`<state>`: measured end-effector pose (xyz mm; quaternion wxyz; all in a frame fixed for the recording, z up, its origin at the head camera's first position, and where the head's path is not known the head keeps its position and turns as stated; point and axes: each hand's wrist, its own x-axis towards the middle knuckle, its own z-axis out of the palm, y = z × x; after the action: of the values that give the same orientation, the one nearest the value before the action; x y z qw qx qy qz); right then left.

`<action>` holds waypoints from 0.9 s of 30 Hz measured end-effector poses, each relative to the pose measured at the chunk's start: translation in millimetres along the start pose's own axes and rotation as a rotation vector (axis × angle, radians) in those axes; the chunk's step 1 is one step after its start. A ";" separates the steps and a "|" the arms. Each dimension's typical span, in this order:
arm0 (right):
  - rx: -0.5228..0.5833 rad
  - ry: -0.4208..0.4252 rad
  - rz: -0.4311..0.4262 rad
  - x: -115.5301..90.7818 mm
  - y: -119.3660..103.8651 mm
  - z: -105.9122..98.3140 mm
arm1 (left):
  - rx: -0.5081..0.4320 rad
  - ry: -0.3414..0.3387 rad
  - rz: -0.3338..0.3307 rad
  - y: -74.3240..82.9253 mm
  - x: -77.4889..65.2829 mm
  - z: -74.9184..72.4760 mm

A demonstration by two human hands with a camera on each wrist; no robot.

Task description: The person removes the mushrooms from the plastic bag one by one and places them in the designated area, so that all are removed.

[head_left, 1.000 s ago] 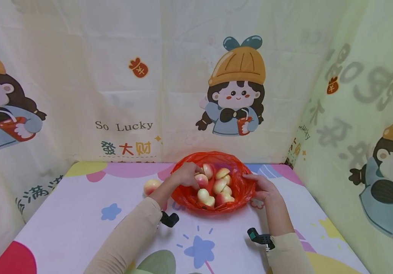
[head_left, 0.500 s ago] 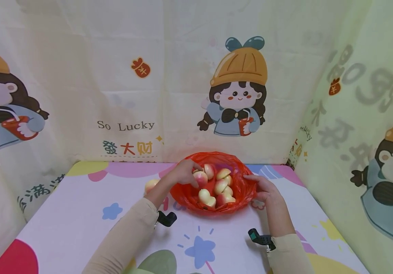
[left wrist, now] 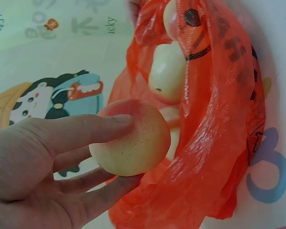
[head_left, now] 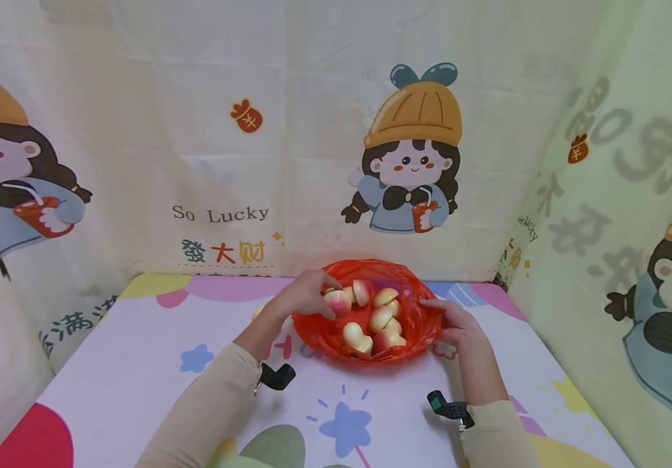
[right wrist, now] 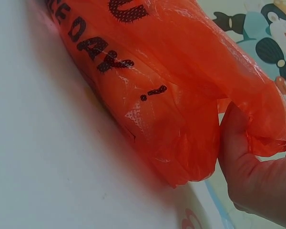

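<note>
A red plastic bag [head_left: 312, 335] lies with its mouth wide open at the far middle of the table, and several pale peaches [head_left: 384, 318] with pink patches are inside. At its left rim, my left hand [head_left: 305, 296] holds one peach [left wrist: 133, 138] between thumb and fingers; the left wrist view shows the thumb on top and fingertips below. On the opposite side, my right hand [head_left: 461, 325] grips the bag's right edge. The right wrist view shows the bag's film [right wrist: 181, 114] caught between the thumb [right wrist: 236, 129] and fingers, which are mostly hidden.
Another peach [head_left: 258, 313] rests on the table left of the bag, mostly hidden behind my left forearm. The table [head_left: 155, 383] has a printed cover. A printed curtain [head_left: 312, 162] stands just behind the bag, with others at both sides.
My left hand has shifted left with the peach, from inside the bag toward its left rim. My right hand keeps its grip on the bag. The head view has turned slightly left.
</note>
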<state>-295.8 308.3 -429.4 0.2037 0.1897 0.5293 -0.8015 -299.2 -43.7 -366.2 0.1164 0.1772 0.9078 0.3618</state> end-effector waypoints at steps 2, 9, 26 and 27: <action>-0.004 0.000 -0.001 0.0 -0.1 -0.2 | -0.009 0.007 0.004 -1.3 -4.6 -3.4; -0.022 -0.007 0.000 -0.8 -0.4 1.6 | -0.037 0.054 0.001 -13.2 -18.4 -15.1; -0.016 0.004 0.016 -1.9 -0.9 2.4 | -0.075 0.101 0.049 -22.2 -51.2 -39.5; -0.013 0.004 0.016 -1.9 -0.8 2.3 | -0.075 0.104 0.056 -23.4 -52.8 -41.1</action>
<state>-294.8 306.6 -426.9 0.2101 0.1940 0.5335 -0.7960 -270.6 -106.3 -349.0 0.0655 0.1792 0.8931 0.4074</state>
